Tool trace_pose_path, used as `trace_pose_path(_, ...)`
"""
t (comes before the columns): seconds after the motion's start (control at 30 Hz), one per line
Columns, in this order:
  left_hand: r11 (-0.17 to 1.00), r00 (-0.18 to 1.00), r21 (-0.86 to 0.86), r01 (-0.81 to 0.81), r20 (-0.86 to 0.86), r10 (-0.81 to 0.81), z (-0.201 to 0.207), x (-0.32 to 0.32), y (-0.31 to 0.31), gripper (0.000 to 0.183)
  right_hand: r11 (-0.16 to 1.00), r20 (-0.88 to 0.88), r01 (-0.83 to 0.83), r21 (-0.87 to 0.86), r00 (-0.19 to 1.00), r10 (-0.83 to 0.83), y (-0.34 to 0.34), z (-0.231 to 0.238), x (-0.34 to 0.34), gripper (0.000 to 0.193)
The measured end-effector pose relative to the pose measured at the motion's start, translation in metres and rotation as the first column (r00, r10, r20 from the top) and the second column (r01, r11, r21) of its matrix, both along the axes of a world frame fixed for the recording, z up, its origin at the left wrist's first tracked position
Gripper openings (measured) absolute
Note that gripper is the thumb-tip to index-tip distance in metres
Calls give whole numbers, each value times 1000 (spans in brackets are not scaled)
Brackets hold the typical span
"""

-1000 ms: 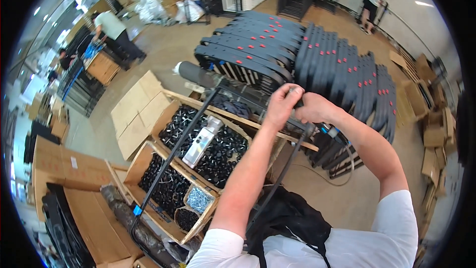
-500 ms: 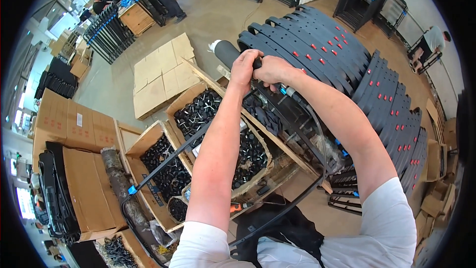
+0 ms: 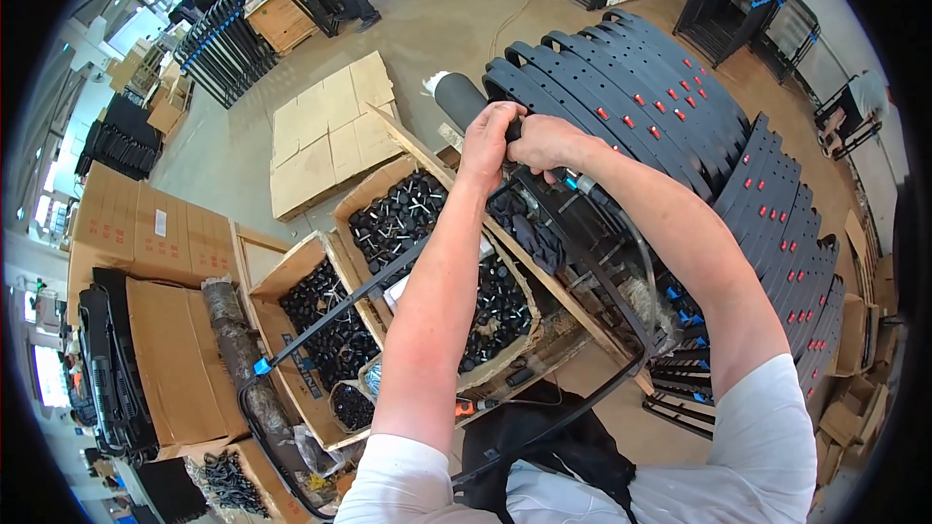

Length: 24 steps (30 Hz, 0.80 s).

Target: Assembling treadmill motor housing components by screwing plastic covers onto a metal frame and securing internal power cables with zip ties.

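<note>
Black metal frame [image 3: 330, 319] lies across open parts boxes [image 3: 282, 275]; we note left grip [image 3: 489, 140], its hold we cannot tell, and right grip [image 3: 551, 144], closed round a hose-fed tool [image 3: 585, 188], shifted from the frame's right corner to its left, work now apparently centred there.

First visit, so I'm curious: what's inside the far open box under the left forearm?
Loose black-headed bolts and part of a pale object; the left forearm hides the middle.

The right fingers [image 3: 522, 149] mostly hide the dark tool [image 3: 514, 127] they grip.
</note>
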State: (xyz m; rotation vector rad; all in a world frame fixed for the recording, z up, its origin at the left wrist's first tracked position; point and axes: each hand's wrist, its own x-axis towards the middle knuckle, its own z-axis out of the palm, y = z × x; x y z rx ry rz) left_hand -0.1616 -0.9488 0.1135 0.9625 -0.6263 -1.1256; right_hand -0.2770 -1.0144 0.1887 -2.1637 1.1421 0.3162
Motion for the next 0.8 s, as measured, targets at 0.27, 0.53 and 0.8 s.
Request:
trace_pose_path(0.27,997,996,-28,-71,61,72,-14,-2,5,26,997,-89,-81,-5,993,81,4,-2,4,36)
trace_pose_path(0.53,994,991,-64,-86,95,92,-27,4,5,27,996,-99,-80,28,992,82,3,-12,11,36)
trace_pose_path(0.8,998,999,-43,-37,-27,36,-20,-2,8,32,998,39,-17,55,999,15,4,-22,14,20)
